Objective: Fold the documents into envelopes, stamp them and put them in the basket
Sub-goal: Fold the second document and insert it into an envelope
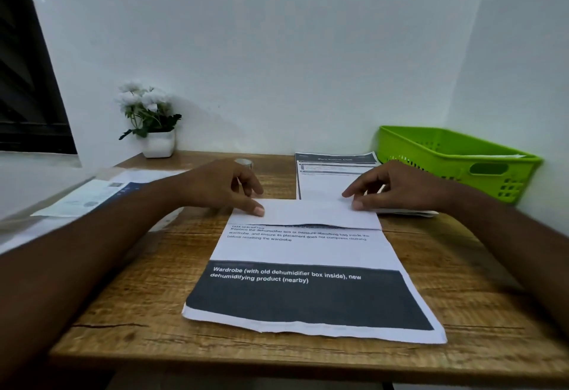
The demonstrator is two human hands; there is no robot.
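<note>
left hand (224, 186) palm-down, grip pinching folded top of document (308, 254) | right hand (397, 186) palm-down, grip pinching same fold

— Doc (303, 251) we're on?
— Flat on tabletop (138, 285), centre, print up, dark band at near end, far end folded over twd us.
— Rest?
— We see more docs (326, 181) just behind it; green basket (446, 149) far right, paper inside.
</note>
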